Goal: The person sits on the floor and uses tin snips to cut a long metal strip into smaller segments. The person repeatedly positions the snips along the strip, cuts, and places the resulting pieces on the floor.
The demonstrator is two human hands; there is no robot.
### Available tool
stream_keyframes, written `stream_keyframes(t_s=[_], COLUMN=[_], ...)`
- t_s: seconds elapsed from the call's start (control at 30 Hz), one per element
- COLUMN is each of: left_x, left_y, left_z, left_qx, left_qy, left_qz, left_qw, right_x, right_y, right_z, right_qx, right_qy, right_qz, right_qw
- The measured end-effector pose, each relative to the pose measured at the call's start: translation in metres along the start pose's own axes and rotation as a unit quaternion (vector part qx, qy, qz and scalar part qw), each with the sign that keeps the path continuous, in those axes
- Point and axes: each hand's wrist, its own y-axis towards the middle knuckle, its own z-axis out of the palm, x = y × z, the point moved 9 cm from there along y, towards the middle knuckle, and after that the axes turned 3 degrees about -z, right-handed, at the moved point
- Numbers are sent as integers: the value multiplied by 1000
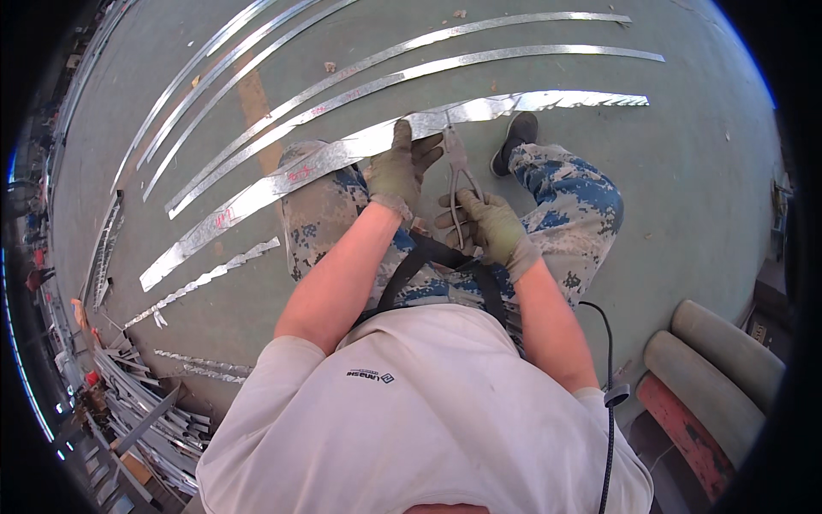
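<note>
A long, shiny sheet-metal strip [342, 152] with red handwritten marks runs across in front of my knees. My gloved left hand [396, 171] grips its near edge, thumb on the upper face and the other fingers partly hidden. In my gloved right hand [495, 224] is a pair of tin snips [458, 158], its fingers closed round the handles. The jaws of the snips meet the strip just right of my left hand. Beyond that spot the strip's near edge looks jagged and rippled.
Several narrow metal strips [479, 58] lie on the green floor [685, 171] ahead. A twisted offcut [205, 278] lies at left, near a heap of scrap metal [163, 428]. Padded rollers [706, 377] stand at right. A black cable [610, 445] hangs beside my right arm.
</note>
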Motion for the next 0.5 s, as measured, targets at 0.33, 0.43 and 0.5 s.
stream_keyframes(t_s=[0.33, 0.43, 0.5], left_x=[30, 32, 35], left_y=[19, 14, 16], left_z=[-3, -4, -8], left_qx=[-23, -56, -53], left_qy=[-28, -31, -40], left_qz=[-30, -39, -50], left_qw=[999, 997, 997], right_x=[-21, -27, -25], right_y=[7, 13, 15], right_z=[-33, -34, -35], right_qx=[-88, -107, -112], right_qy=[-117, -113, -144], right_qz=[2, 2, -9], right_qw=[989, 988, 983])
